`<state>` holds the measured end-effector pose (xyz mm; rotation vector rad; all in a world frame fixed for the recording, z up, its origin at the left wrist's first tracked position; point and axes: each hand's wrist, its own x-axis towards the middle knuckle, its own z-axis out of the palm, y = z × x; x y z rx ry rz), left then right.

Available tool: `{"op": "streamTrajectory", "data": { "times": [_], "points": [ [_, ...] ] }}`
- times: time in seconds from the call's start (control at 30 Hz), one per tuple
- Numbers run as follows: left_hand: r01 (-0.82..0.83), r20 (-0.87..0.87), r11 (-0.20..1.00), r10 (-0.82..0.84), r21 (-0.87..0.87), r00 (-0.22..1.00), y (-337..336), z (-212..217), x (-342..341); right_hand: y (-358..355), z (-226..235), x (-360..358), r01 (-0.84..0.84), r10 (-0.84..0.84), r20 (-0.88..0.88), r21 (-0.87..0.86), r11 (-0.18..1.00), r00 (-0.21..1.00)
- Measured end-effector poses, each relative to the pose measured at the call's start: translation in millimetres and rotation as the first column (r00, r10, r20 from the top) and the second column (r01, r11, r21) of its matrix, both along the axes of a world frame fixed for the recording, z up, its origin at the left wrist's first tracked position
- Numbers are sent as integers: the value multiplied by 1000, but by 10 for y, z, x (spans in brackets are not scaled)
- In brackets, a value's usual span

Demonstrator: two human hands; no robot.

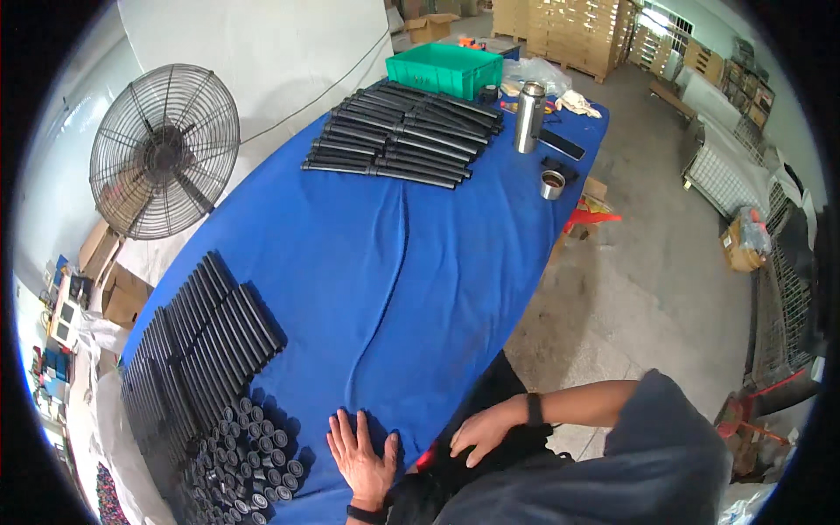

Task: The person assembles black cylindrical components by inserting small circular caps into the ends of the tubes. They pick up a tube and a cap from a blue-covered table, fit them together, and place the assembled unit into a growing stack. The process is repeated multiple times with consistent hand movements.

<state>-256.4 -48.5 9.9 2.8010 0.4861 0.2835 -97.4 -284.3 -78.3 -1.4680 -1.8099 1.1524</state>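
Note:
My left hand [361, 464] lies flat on the blue cloth [411, 306] near the table's front edge, fingers stretched out and thumb apart. Nothing is in it. To its left stands a crowd of small round black plastic caps [254, 455]. My right hand [488, 429] hangs over my dark-clothed lap beside the table edge, fingers loosely bent and slightly apart, with no object seen in them. A small red patch [425, 458] shows between the two hands; I cannot make out what it is. Beyond the caps, rows of black tubes [206, 332] lie side by side.
Longer black tubes [402, 136] are laid out at the far end before a green crate [444, 70]. A steel flask [529, 118], a phone [562, 145] and a metal cup [552, 185] stand at the far right edge. A caged fan [164, 150] is left; wire cages [731, 171] stand right.

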Motion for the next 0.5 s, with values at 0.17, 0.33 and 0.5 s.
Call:
{"op": "streamTrajectory", "data": {
  "times": [0.17,0.33,0.5],
  "points": [
    [-43,-47,999,43,16,998,49,23,-121,-391,1171,1226,700,-680,-210,34,713,703],
    [-25,-43,1000,25,-8,999,-3,9,-24,-1215,1040,2716,857,-977,-38,474,-204,-212],
    [-17,-43,1000,18,17,999,29,5,-24,-1623,819,3674,719,-844,59,558,-415,-533]
  ]
}}
